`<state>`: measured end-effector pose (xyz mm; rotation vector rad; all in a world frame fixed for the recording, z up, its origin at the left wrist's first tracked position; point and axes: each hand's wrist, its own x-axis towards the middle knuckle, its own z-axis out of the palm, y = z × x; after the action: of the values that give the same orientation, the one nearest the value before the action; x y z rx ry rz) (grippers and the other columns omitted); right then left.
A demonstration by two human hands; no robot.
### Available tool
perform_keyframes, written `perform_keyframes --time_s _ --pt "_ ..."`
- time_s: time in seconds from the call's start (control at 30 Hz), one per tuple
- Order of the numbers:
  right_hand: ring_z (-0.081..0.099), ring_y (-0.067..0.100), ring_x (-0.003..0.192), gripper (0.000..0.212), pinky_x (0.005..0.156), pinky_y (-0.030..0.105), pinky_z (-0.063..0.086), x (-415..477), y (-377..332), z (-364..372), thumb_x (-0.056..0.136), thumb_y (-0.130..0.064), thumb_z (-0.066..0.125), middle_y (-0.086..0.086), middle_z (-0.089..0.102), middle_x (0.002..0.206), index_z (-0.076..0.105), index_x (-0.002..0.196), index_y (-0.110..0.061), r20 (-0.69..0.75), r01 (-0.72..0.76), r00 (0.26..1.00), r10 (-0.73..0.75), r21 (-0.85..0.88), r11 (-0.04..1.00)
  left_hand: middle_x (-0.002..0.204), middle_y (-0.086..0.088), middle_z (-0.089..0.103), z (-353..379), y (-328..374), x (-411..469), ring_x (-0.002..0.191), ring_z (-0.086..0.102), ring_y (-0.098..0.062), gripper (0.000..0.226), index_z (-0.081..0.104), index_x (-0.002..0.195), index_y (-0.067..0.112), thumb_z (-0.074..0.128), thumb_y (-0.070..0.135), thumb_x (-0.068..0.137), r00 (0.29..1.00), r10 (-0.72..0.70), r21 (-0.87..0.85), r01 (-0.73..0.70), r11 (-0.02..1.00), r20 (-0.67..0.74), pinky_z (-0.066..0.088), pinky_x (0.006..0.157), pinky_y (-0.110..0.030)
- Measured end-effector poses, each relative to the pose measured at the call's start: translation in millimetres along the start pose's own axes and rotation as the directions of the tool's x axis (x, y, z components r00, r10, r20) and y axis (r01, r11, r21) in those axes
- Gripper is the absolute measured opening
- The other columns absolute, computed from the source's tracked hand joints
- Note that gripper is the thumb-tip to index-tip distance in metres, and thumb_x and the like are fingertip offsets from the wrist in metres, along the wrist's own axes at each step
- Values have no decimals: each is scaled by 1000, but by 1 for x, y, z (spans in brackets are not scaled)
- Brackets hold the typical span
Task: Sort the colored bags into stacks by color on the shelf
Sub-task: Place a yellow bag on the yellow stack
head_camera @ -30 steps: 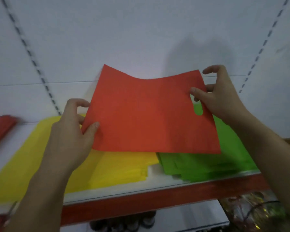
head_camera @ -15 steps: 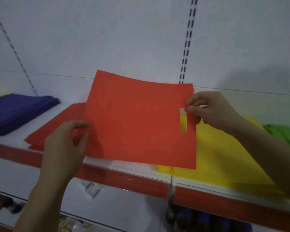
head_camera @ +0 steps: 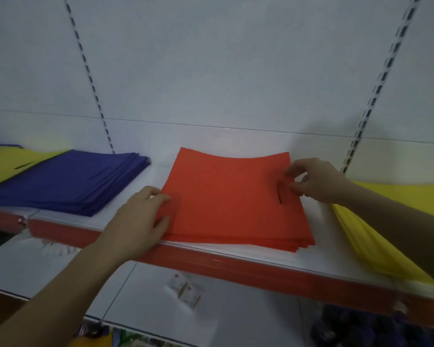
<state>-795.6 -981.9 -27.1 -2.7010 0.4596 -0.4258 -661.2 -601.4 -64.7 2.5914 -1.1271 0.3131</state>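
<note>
The flat, thin red bag (head_camera: 226, 196) with a slot handle cut near its right edge lies on top of the red stack (head_camera: 273, 242), a pile of like-coloured bags in the middle of the white shelf (head_camera: 236, 265) with the red front lip. Its far edge bows up a little, so it does not look fully settled. The left hand (head_camera: 140, 219) grips the bag's left edge, thumb on top and fingers curled at the side. The right hand (head_camera: 316, 180) pinches the right edge beside the handle slot. The two hands are well apart, one at each side of the bag.

As a judgement, this bag is at the point of being placed: it is over its own colour and roughly squared to the pile, and only flattening and letting go remain.

To the left, apart from the red pile, sits the purple stack (head_camera: 68, 184), several layers thick. A single flat yellow bag (head_camera: 12, 164) lies on its far left part, which looks like a stray not yet sorted. To the right, the yellow stack (head_camera: 386, 221) spreads toward the shelf's front, partly behind the right forearm. So three colour piles exist here, and at least that one yellow bag seems left to move. What lies beyond either side cannot be told.
</note>
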Motion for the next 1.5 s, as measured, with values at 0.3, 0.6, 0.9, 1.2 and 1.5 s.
perform_keyframes --time_s 0.3,0.6,0.9,1.2,1.5 --pt "59 9 92 43 82 24 41 51 -76 -27 91 -46 64 -5 62 122 55 130 -30 278 339 929 -243 -383 859 135 8 53 -52 -76 21 121 50 -17 75 55 135 25 17 69 88 990 73 247 -102 964 124 48 92 -44" --pt "37 17 136 64 112 36 35 142 -227 47 98 -57 42 -3 37 153 23 153 -30 528 785 617 -583 -353 509 154 1 41 -117 -173 20 141 37 -15 104 40 149 21 -11 79 80 975 -41 487 -72 870 216 29 115 -31" --pt "33 18 139 70 115 36 31 203 -357 151 99 -61 36 -2 30 157 20 156 -25 581 869 490 -650 -268 416 157 1 37 -142 -294 -9 141 37 -16 122 35 152 20 -27 83 67 959 -172 551 21 834 224 33 112 -33" --pt "39 22 135 60 110 42 37 253 -505 249 101 -56 35 1 36 151 23 152 -27 545 839 542 -640 -313 445 159 3 31 -157 -488 -11 144 33 -17 103 28 154 24 -5 82 76 941 -278 456 164 874 194 34 112 -39" --pt "49 25 126 49 103 44 43 285 -604 334 101 -42 40 1 49 139 33 148 -29 597 758 611 -519 -253 602 147 -4 48 -155 -684 12 132 45 -26 110 40 148 19 8 93 73 865 -478 200 447 872 150 40 106 -51"
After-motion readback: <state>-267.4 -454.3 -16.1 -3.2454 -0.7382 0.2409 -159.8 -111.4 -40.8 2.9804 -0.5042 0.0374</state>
